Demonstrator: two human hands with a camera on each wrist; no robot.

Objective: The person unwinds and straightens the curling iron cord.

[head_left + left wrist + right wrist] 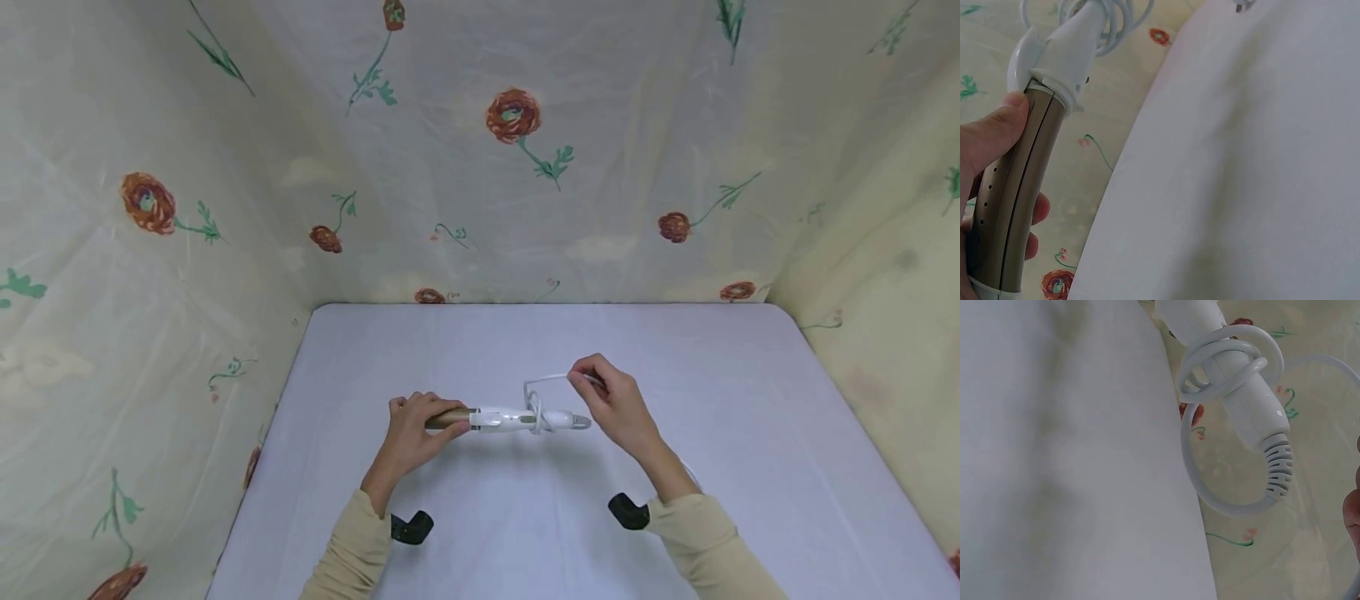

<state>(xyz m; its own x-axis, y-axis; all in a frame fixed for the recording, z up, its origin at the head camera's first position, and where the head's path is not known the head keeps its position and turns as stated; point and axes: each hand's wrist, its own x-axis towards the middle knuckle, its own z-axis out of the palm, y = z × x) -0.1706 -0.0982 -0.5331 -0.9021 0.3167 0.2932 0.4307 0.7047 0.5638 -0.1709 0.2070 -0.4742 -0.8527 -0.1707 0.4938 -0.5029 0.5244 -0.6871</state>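
Left hand, curled round the barrel of a curling iron above the white table; right hand, fingertips pinching the cord. Loops encircle the handle; further cord hangs unwound. Behind: flowered cloth.

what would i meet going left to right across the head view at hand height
Cream flower-print left covering → left hand → bronze-coloured tubular barrel → white plastic handle → right hand → cream flower-print right covering
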